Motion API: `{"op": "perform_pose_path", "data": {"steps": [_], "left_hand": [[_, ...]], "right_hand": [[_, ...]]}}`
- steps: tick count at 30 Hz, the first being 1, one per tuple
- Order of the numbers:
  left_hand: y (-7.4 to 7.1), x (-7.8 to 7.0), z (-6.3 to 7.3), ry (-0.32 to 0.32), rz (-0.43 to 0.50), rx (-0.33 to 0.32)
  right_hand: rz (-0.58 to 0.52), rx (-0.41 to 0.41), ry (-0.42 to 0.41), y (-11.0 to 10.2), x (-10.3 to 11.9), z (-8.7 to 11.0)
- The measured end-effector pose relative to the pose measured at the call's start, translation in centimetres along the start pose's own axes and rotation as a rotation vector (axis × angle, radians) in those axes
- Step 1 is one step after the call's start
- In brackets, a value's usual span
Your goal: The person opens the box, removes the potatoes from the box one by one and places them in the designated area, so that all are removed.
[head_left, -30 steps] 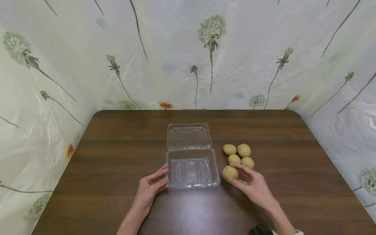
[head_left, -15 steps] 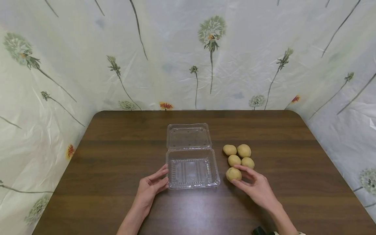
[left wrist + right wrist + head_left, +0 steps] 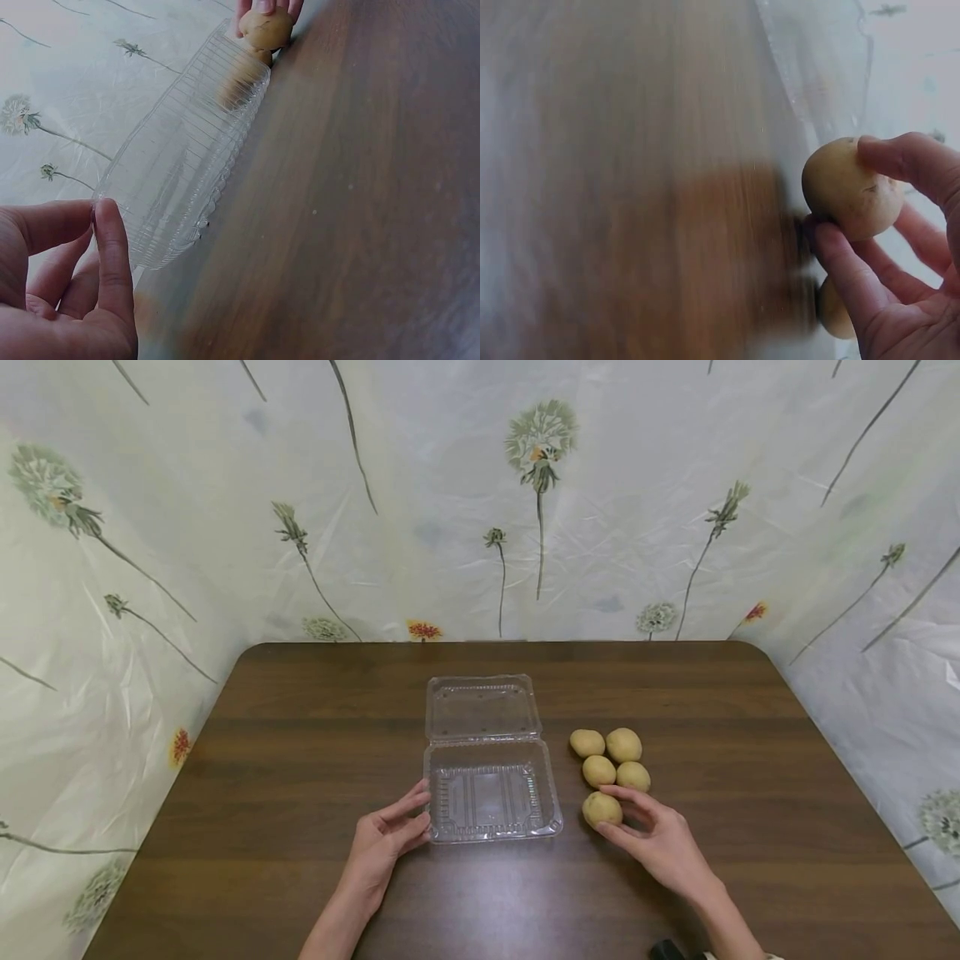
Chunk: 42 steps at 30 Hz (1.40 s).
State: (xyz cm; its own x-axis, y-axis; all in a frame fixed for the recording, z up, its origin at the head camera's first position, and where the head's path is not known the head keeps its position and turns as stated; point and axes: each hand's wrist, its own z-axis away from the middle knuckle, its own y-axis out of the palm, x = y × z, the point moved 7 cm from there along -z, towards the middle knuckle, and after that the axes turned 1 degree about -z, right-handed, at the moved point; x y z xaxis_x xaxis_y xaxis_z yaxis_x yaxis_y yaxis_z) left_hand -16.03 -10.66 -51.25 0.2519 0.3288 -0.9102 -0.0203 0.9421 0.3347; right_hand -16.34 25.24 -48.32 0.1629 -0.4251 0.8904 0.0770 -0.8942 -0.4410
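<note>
A clear plastic clamshell container (image 3: 487, 802) lies with its lid folded back on the table, nothing inside it. My left hand (image 3: 386, 843) pinches the container's left rim between thumb and finger, which the left wrist view shows at close range (image 3: 112, 225). To the right of the container, my right hand (image 3: 656, 843) holds a potato (image 3: 602, 810) between thumb and fingertips. The right wrist view shows that same potato (image 3: 851, 187) gripped from the side. Just beyond it sit several other potatoes (image 3: 598, 772) in a cluster.
The dark wooden table (image 3: 300, 760) spreads out around both hands. A floral sheet (image 3: 450, 527) hangs along its back and sides. A small black object (image 3: 666, 950) shows near the right wrist at the bottom edge.
The right hand and its potato have shifted slightly right and toward the person, away from the container. The left hand and the container have stayed put.
</note>
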Motion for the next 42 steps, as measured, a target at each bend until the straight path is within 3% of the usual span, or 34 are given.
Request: {"op": "perform_pose_path", "data": {"steps": [9, 27, 42], "left_hand": [[0.0, -0.1, 0.0, -0.002, -0.002, -0.004], [-0.1, 0.1, -0.1, 0.002, 0.004, 0.004], [-0.1, 0.4, -0.2, -0.022, 0.016, -0.001]], "right_hand": [[0.103, -0.004, -0.015, -0.7, 0.0, -0.4], [0.134, -0.007, 0.002, -1.2, -0.4, -0.4], [0.211, -0.088, -0.065, -2.0, 0.4, -0.1]]}}
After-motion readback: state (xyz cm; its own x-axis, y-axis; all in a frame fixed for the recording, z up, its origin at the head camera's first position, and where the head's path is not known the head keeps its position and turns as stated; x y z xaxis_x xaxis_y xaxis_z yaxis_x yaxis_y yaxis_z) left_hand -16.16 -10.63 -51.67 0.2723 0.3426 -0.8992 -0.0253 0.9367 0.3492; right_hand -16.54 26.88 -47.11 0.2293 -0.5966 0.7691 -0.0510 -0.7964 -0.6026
